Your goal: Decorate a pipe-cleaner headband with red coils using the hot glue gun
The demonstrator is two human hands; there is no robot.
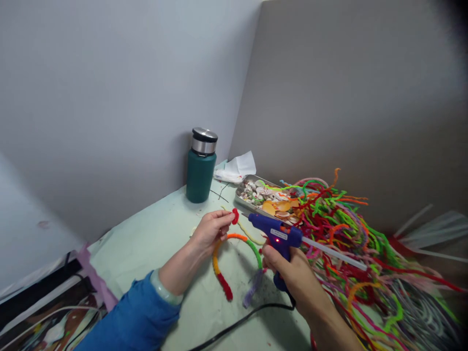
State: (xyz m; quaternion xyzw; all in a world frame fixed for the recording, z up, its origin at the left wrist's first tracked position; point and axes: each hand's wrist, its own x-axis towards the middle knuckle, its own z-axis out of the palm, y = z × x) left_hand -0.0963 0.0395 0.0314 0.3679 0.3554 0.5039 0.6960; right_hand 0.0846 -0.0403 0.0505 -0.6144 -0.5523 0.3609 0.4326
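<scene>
Between the thumb and fingers of my left hand [212,229] is a small coiled piece of red pipe cleaner [235,216]. My right hand [292,273] is wrapped round the handle of a blue hot glue gun [276,233]. The gun's nozzle points left at the red piece, a small gap apart. A red light glows on its body and a glue stick [336,253] sticks out the back. Below my hands lies a headband wound in coloured pipe cleaners [237,237], arched open towards me. Part of it is hidden behind my left fingers.
A green bottle [200,178] stands near the wall. Beside it are a white tissue [237,168] and a metal tray [244,201] of shells. A big tangle of pipe cleaners [351,234] covers the right side. The gun's black cord [241,321] crosses the pale green tabletop [146,234].
</scene>
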